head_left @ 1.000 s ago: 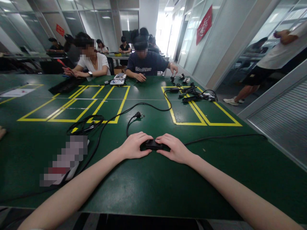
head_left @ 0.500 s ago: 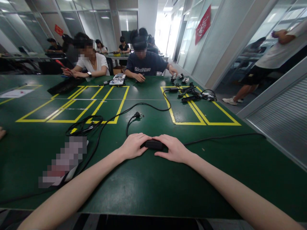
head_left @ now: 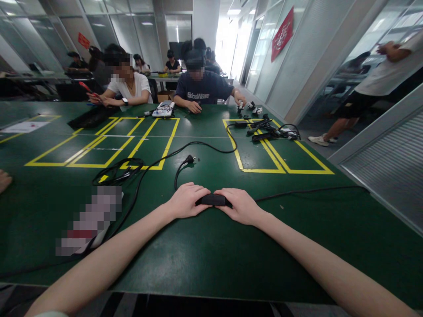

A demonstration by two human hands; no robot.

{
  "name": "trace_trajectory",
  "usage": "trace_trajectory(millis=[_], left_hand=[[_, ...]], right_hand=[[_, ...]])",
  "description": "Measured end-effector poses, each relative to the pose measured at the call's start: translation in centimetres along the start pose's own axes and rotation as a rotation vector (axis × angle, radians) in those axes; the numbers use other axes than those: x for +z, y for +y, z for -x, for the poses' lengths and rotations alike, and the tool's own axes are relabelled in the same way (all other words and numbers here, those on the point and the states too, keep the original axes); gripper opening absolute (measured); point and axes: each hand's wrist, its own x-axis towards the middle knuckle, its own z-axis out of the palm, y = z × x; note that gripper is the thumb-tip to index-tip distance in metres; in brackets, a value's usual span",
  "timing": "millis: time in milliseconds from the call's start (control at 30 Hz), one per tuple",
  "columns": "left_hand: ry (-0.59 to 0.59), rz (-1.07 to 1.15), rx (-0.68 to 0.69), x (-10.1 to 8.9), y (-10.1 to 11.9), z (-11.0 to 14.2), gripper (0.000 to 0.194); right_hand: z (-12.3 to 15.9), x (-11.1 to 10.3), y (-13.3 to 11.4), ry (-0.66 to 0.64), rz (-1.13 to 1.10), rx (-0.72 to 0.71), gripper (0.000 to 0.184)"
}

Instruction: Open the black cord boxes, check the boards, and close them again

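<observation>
A black power adapter [head_left: 215, 200] lies between my two hands, low over the green table [head_left: 198, 255] in front of me. My left hand [head_left: 187, 200] is closed around its left end, thumb on the near side. Around its right end my right hand [head_left: 240, 204] is closed in the same way, thumb and fingers pressed on the block. A short lead with a black power plug [head_left: 189, 159] curves out beyond my left hand. From behind my right hand a black cable [head_left: 310, 189] runs to the right edge.
On the left lie a coiled black cable [head_left: 119, 172] and a pixelated object [head_left: 89, 222]. Yellow tape outlines [head_left: 261, 170] mark the tabletop. A tangle of black cables and adapters [head_left: 269, 130] sits at the far right. Two people sit across; another person's hand [head_left: 4, 180] shows at the left edge.
My right hand's thumb and fingers have closed onto the adapter's right end, where they stood apart before. The view has shifted slightly.
</observation>
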Motion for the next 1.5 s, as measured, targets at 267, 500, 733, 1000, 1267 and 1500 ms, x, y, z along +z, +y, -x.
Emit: trace_trajectory(millis=[267,500,733,1000,1267,1500], left_hand=[[-0.008,-0.028,0.020,-0.01,0.36,0.04,0.034],[0.013,-0.061,0.056,0.04,0.31,0.07,0.038],[0.008,-0.071,0.053,-0.12,0.45,0.07,0.039],[0.022,-0.059,0.077,0.02,0.50,0.25,0.039],[0.160,-0.120,0.142,0.25,0.42,0.34,0.040],[0.179,-0.036,0.101,0.20,0.38,0.41,0.037]], right_hand=[[0.10,-0.14,-0.31,-0.012,0.026,0.011,0.028],[0.13,-0.28,-0.36,-0.001,0.045,0.011,0.030],[0.21,-0.40,-0.30,-0.046,0.055,0.014,0.028],[0.32,-0.53,-0.11,-0.056,0.082,-0.023,0.032],[0.23,-0.41,-0.49,-0.057,0.077,0.014,0.032],[0.24,-0.51,-0.41,-0.065,0.157,-0.030,0.036]])
